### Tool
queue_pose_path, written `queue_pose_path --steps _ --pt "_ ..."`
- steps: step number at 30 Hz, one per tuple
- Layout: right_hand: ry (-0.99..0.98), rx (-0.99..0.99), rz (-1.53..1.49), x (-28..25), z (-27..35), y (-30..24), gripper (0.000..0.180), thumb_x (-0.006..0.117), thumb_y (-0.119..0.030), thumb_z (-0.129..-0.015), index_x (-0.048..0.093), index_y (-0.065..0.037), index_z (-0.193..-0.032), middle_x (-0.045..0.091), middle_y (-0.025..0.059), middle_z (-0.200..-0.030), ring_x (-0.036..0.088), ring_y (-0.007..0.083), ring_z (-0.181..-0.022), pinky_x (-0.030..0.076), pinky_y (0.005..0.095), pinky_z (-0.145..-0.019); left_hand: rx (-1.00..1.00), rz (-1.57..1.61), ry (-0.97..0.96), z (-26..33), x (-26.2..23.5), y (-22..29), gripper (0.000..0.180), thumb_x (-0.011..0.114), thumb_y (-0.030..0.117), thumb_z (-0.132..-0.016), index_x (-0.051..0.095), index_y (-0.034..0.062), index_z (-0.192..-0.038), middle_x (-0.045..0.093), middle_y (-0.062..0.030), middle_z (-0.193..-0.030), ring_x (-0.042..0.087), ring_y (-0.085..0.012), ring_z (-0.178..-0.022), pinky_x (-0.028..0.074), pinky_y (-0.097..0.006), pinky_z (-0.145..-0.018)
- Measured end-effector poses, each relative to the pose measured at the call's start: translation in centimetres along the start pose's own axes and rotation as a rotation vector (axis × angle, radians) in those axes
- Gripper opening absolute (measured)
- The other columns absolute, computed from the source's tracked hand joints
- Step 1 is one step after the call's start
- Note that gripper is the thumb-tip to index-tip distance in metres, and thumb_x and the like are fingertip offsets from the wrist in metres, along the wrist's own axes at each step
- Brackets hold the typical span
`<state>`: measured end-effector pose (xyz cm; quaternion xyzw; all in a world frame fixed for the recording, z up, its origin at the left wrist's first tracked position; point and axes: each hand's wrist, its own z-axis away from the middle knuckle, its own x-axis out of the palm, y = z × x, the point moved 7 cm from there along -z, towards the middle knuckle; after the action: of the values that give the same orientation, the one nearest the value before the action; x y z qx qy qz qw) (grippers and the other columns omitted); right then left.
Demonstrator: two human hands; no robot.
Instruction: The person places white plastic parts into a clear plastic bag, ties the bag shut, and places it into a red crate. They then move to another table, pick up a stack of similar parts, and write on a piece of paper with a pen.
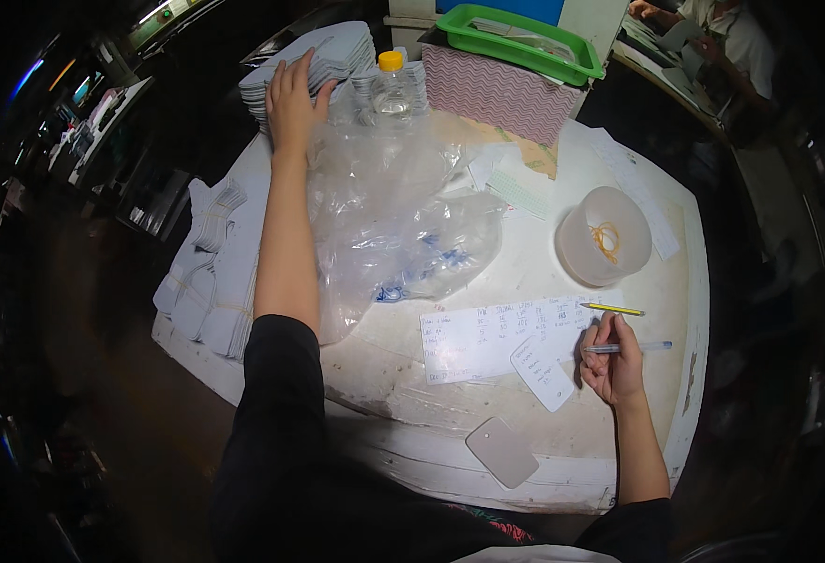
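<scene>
Your left hand (292,101) reaches far across the white counter (525,272) and lies flat, fingers spread, on top of a stack of grey-white cards (323,64) at the far edge; nothing is pinched in it. Just right of that stack stands a clear bottle with a yellow cap (392,86), and beyond it a pink zigzag-patterned box (497,92) carries a green tray (525,42). Crumpled clear plastic bags (384,216) lie spread beside your left forearm, across the middle of the counter. Your right hand (611,361) rests near the right edge, fingers curled around a clear-barrelled pen (633,347) that points to the right. A yellow pencil (612,309) lies just above that hand, apart from it. Left of the hand sit a written sheet of paper (497,336) and a small white slip (544,373) overlapping it. A translucent cup (605,235) holding rubber bands stands further back. More card bundles (208,281) lie at the counter's left edge, and a single grey tag (500,451) lies at the near edge.
</scene>
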<state>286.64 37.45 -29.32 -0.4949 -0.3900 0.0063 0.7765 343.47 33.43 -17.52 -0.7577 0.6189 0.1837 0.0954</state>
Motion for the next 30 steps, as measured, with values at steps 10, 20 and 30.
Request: queue_pose_path --steps 10,20,30 --pt "-0.073 0.157 -0.128 0.1 -0.2 -0.3 0.041 0.036 -0.037 -0.113 0.053 -0.009 -0.088 0.051 0.0107 -0.067 0.036 0.0127 -0.052 0.038 0.0291 -0.051 -0.095 0.0 -0.015 1.6 2.5 -2.0 0.053 0.068 0.042 -0.099 0.058 0.0113 -0.141 0.058 -0.0096 -0.146 0.045 -0.0314 -0.143 0.032 -0.049 -0.121" --pt "-0.08 0.17 -0.11 0.2 -0.1 -0.5 0.042 0.035 -0.034 -0.112 0.056 -0.008 -0.086 0.053 0.0118 -0.073 0.039 0.0139 -0.054 0.048 0.037 -0.072 -0.159 -0.133 -0.043 2.5 3.1 -2.1 0.051 0.061 0.046 -0.102 0.054 0.0177 -0.144 0.051 0.0008 -0.155 0.036 -0.0242 -0.152 0.027 -0.052 -0.124" --pt "-0.101 0.189 -0.087 1.1 -0.7 -0.3 0.046 0.036 -0.042 -0.113 0.058 -0.007 -0.093 0.051 0.0098 -0.072 0.038 0.0137 -0.054 0.043 0.0348 -0.065 -0.407 -0.048 -0.442 1.8 1.7 -1.4 0.052 0.065 0.041 -0.099 0.051 0.0271 -0.147 0.036 0.0017 -0.166 0.023 -0.0257 -0.158 0.031 -0.067 -0.119"
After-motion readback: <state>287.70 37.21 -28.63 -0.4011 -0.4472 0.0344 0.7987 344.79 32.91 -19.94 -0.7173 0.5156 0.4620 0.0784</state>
